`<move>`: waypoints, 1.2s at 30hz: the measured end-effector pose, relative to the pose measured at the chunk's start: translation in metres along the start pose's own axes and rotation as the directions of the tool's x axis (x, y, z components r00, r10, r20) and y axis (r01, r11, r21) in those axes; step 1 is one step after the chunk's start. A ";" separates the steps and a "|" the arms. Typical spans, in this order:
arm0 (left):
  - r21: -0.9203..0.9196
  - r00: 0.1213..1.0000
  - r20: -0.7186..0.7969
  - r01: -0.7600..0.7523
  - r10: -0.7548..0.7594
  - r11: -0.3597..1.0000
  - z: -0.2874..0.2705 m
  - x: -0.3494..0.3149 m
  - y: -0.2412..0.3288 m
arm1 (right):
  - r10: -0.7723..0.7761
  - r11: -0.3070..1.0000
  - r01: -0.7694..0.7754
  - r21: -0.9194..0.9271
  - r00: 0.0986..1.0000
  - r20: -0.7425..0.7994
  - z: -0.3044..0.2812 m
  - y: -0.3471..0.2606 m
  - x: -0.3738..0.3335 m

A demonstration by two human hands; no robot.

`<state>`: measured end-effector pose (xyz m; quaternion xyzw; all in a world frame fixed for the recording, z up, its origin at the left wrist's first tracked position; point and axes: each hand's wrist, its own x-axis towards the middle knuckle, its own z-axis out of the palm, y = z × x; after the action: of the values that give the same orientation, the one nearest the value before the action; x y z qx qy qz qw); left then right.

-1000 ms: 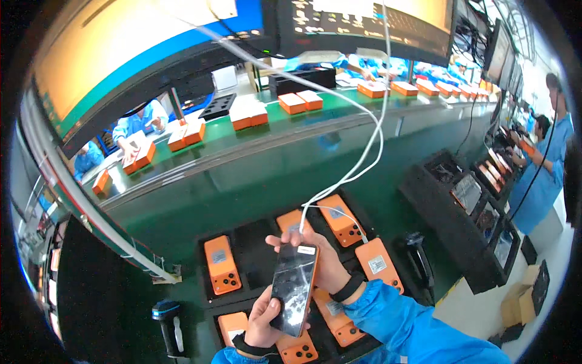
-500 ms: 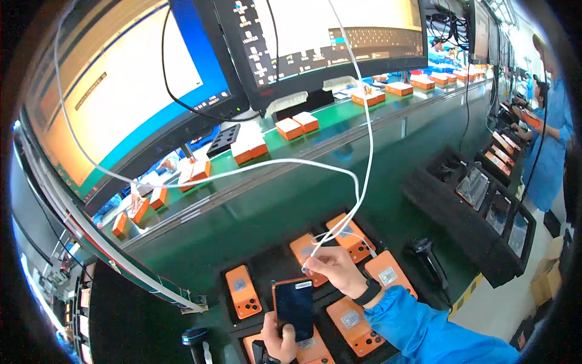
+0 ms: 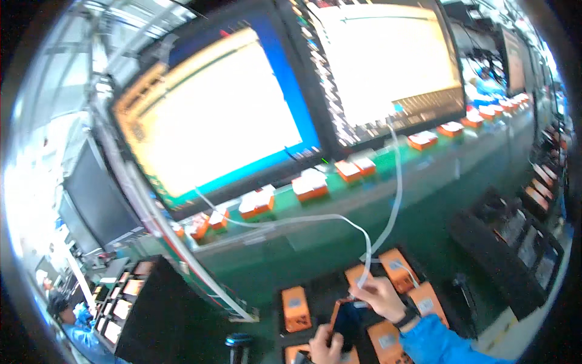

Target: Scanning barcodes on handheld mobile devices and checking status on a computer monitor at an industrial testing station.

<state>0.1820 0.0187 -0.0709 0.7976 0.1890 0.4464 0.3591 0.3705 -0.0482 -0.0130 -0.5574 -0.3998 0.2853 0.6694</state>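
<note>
My left hand (image 3: 325,347), at the lower edge, is closed around an orange-edged smartphone (image 3: 348,327) with its dark screen up. My right hand (image 3: 381,298) is closed in a pinch on the end of a white cable (image 3: 368,258), right by the phone's upper edge. Blur hides whether the plug touches the phone. Around both hands, several orange phones lie back up in a black tray (image 3: 324,295): one phone (image 3: 296,308) left of my left hand, another (image 3: 398,270) beyond my right hand, and one (image 3: 387,341) below my right wrist.
Two large monitors (image 3: 227,115) stand ahead, above a green conveyor (image 3: 339,191) carrying orange-and-white boxes (image 3: 310,185). Handheld scanners flank the tray, one at left (image 3: 238,341), one at right (image 3: 465,294). A black rack (image 3: 506,258) stands at right. Beyond a slanted post (image 3: 203,276), another rack holds phones.
The view has swung left and up, so everything sits lower and farther right. The phone in my left hand looks more tilted, and my right hand with the cable end is closer to its upper edge.
</note>
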 end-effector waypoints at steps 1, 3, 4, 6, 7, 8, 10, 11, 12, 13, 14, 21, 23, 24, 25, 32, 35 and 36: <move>0.001 1.000 0.010 0.028 -0.028 1.000 0.000 -0.001 0.002 | 0.067 0.995 -0.068 -0.068 0.998 -0.017 -0.001 -0.006 -0.004; 0.032 0.999 -0.008 -0.053 0.053 0.998 0.003 -0.008 -0.009 | -0.020 0.999 0.018 -0.047 0.999 -0.042 -0.003 0.008 -0.009; 0.007 1.000 -0.010 -0.015 0.015 1.000 0.003 -0.010 -0.005 | -0.040 0.999 0.039 -0.035 0.999 -0.034 -0.002 0.008 -0.011; -0.055 0.999 0.018 0.052 -0.051 0.997 0.001 -0.014 -0.008 | -0.047 0.998 0.046 -0.051 0.999 -0.021 -0.003 0.010 -0.012; -0.074 0.999 0.018 0.050 -0.049 0.996 0.000 -0.013 -0.011 | -0.075 0.997 0.074 -0.039 0.996 -0.047 0.003 0.007 -0.014; -0.059 0.999 0.008 0.047 -0.047 0.997 -0.001 -0.014 -0.012 | -0.080 0.996 0.079 -0.043 0.996 -0.031 0.004 0.004 -0.014; -0.101 0.998 0.016 0.059 -0.058 0.993 0.000 -0.011 -0.011 | -0.098 0.994 0.097 -0.050 0.995 -0.001 0.002 0.005 -0.011; -0.093 1.000 0.006 0.027 -0.027 0.995 -0.001 -0.010 -0.004 | -0.122 0.991 0.121 -0.053 0.992 -0.019 0.001 0.010 -0.010; -0.086 0.999 0.010 0.032 -0.031 0.996 -0.002 -0.011 -0.005 | -0.144 0.988 0.142 -0.056 0.989 -0.037 0.001 0.011 -0.009; -0.080 0.999 0.021 0.040 -0.039 0.996 -0.001 -0.009 -0.007 | -0.150 0.987 0.148 -0.058 0.988 -0.027 -0.002 0.009 -0.008; -0.080 0.999 0.009 0.037 -0.036 0.996 -0.002 -0.008 -0.006 | -0.203 0.973 0.203 -0.109 0.979 0.014 -0.004 0.006 -0.008; -0.019 0.999 -0.034 -0.003 0.003 1.000 0.001 -0.009 -0.008 | -0.150 0.984 0.154 -0.085 0.988 0.043 0.000 0.001 -0.011; 0.005 0.997 -0.080 0.007 -0.006 1.000 -0.001 -0.009 0.005 | -0.237 0.969 0.239 -0.064 0.971 0.039 0.001 0.003 -0.011; 0.003 0.996 -0.086 0.005 -0.005 1.000 -0.001 -0.009 0.004 | -0.239 0.968 0.242 -0.067 0.970 0.044 0.000 0.006 -0.011; 0.012 0.997 -0.083 0.006 -0.005 1.000 0.000 -0.011 0.002 | -0.212 0.975 0.215 -0.056 0.976 0.053 -0.001 0.008 -0.011; 0.058 0.994 -0.109 0.003 0.003 0.998 0.002 -0.016 -0.001 | -0.035 0.998 0.038 -0.058 0.999 0.038 -0.004 0.026 -0.016; 0.072 0.995 -0.099 0.040 -0.032 0.997 0.002 -0.019 0.000 | 0.012 0.998 -0.012 0.057 1.000 0.003 -0.003 0.039 -0.019; 0.070 0.996 -0.086 0.041 -0.035 0.997 0.002 -0.020 0.001 | 0.018 0.998 -0.018 0.061 1.000 -0.009 -0.005 0.044 -0.019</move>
<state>0.1735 0.0053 -0.0825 0.7867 0.2350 0.4657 0.3302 0.3678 -0.0569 -0.0599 -0.5418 -0.3827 0.3005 0.6853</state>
